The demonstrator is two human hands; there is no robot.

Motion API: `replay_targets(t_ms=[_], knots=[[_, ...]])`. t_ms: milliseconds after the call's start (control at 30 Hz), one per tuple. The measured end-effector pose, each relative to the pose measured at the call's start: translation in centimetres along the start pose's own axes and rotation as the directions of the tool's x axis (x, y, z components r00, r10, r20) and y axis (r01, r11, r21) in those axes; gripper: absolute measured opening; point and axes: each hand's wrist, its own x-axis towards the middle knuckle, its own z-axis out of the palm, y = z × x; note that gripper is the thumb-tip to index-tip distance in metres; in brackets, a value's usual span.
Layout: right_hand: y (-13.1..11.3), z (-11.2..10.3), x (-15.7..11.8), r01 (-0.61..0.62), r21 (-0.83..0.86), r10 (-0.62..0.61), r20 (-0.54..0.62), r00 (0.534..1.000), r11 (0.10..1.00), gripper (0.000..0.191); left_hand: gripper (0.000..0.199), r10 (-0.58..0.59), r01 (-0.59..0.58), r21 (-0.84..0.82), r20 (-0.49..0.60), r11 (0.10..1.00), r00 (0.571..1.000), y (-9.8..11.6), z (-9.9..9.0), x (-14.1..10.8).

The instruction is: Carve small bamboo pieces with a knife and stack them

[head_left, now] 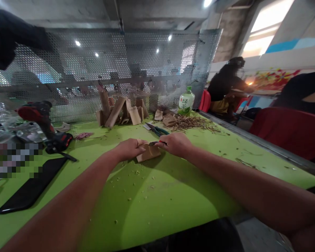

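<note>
My left hand (130, 149) is closed on the left end of a split piece of bamboo (150, 154), pressing it to the green tabletop. In my right hand (177, 144) is a small knife (153, 143) with a red part by the grip. Its dark blade points left and lies over the top edge of the bamboo; whether it cuts in, I cannot tell. Just behind my right hand lie pliers (157, 130) with dark green handles, partly hidden by the hand. Pale shavings (138, 172) dot the table in front of the bamboo.
Bamboo offcuts (120, 110) stand at the back before a perforated metal screen (152, 63). A green-capped bottle (186, 101) rises behind a heap of brown twigs (191, 122). On the left are a cordless drill (46, 126) and a long black object (34, 185). People sit at right.
</note>
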Motion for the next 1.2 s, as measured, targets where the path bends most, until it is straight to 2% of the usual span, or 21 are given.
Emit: replay_targets(t_ms=[167,333,467,667,833,933,1067,1200], knots=[[0.0,0.0,0.2,0.015,-0.036,-0.016,-0.027,1.0,0.999,0.056,0.052,-0.008,0.008,-0.018,0.007,1.0,1.0,0.1,-0.1,-0.1],[-0.7,-0.3,0.1,0.012,-0.037,-0.011,0.033,0.999,0.999,0.052,0.047,-0.014,0.014,-0.046,0.01,0.999,1.0,-0.1,0.0,0.0],[-1.2,-0.6,0.1,-0.023,-0.004,0.023,0.121,0.992,1.0,0.046,0.051,-0.002,0.002,-0.031,0.004,1.0,1.0,-0.5,0.2,0.2],[-1.0,-0.4,0.8,0.055,0.058,-0.065,0.205,0.977,0.997,0.058,0.054,0.018,-0.018,0.006,-0.005,1.0,1.0,-0.6,0.2,0.3],[-0.8,0.0,0.6,0.044,0.156,-0.084,0.262,0.961,0.987,0.057,0.053,-0.008,0.009,0.028,-0.007,1.0,1.0,-0.1,0.0,0.2],[-0.9,0.1,0.1,0.031,0.12,-0.055,0.204,0.977,0.992,0.057,0.051,0.014,-0.014,0.008,-0.007,1.0,1.0,-0.2,-0.1,0.2],[-0.8,0.3,0.0,-0.011,0.003,0.011,0.043,0.999,1.0,0.054,0.047,0.022,-0.022,-0.063,0.002,0.998,1.0,-0.5,0.1,0.4],[-0.7,0.2,0.4,0.001,-0.02,-0.002,-0.031,1.0,1.0,0.052,0.047,0.038,-0.04,-0.07,-0.018,0.997,0.999,-0.6,0.2,0.5]])
